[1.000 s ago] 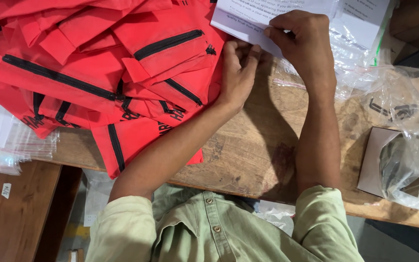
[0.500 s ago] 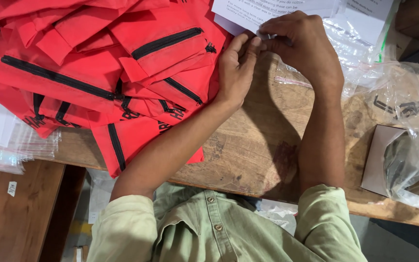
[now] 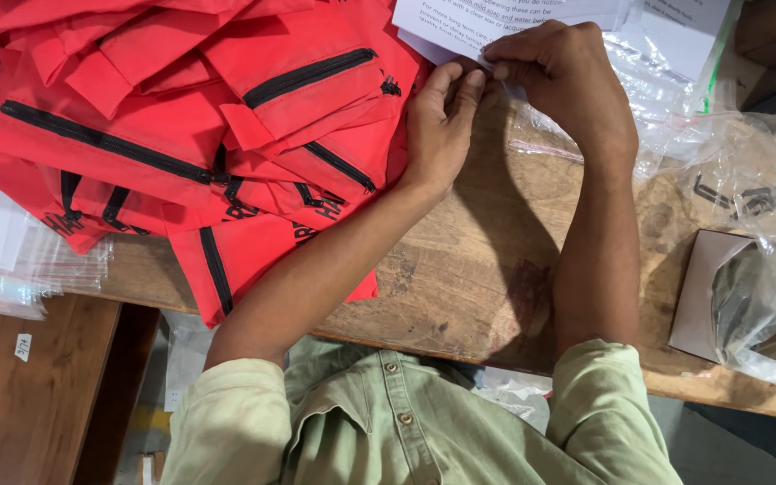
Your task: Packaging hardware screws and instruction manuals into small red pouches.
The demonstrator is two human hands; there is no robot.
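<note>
My left hand (image 3: 437,126) and my right hand (image 3: 563,76) meet at the near edge of a white printed paper sheet (image 3: 460,22) at the top of the head view. Fingertips of both hands pinch that edge, which lies with clear plastic bags (image 3: 648,81) on the wooden table (image 3: 460,278). A pile of red fabric pouches with black zippers (image 3: 181,135) lies just left of my left hand, touching its side.
At the right sit clear bags holding dark metal parts (image 3: 738,193) and an open brown cardboard box (image 3: 702,287) with a bagged dark item. A stack of flat clear bags with white labels (image 3: 2,251) lies at the left edge. A lower wooden surface (image 3: 29,395) is at bottom left.
My left hand has slid up from the table toward the paper's edge and now meets my right hand's fingertips there. The view has shifted slightly.
</note>
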